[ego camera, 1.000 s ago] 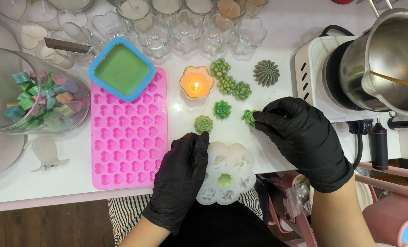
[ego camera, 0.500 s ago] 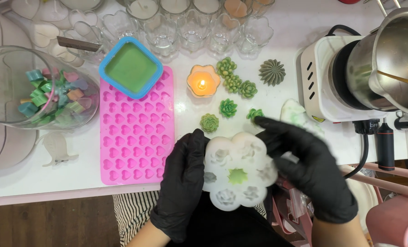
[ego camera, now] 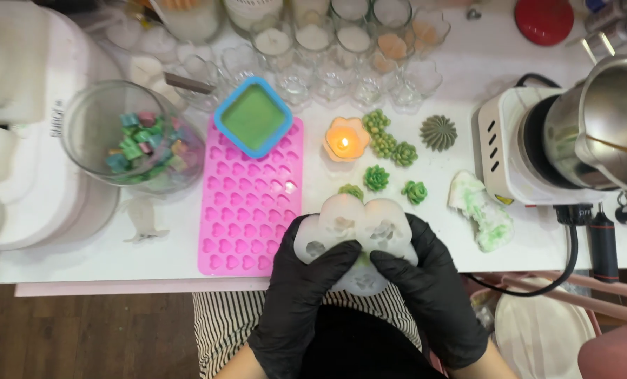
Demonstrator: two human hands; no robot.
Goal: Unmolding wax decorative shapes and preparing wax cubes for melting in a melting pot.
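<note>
A white flower-shaped silicone mould (ego camera: pixel 352 228) with several succulent cavities is gripped in both black-gloved hands above the table's front edge. My left hand (ego camera: pixel 303 295) holds its left side, thumb pressed over the face. My right hand (ego camera: pixel 426 288) holds its right side, thumb across the middle, so the centre cavity is hidden. Green wax succulents (ego camera: pixel 377 178) (ego camera: pixel 416 191) (ego camera: pixel 351 190) lie on the white table (ego camera: pixel 152 253) just beyond the mould.
A pink heart mould (ego camera: pixel 247 203) lies at left with a blue square cup of green wax (ego camera: pixel 253 116) on it. A lit flower candle (ego camera: pixel 346 139), glass jar of coloured wax pieces (ego camera: pixel 134 140), empty glass cups (ego camera: pixel 370 77), hot plate with metal pot (ego camera: pixel 587 133), a white-green wax lump (ego camera: pixel 483 210).
My right hand left the succulent on the table and came onto the mould. Both hands now squeeze the mould, thumbs over its face. The camera view shifted so the scene sits lower and further right.
</note>
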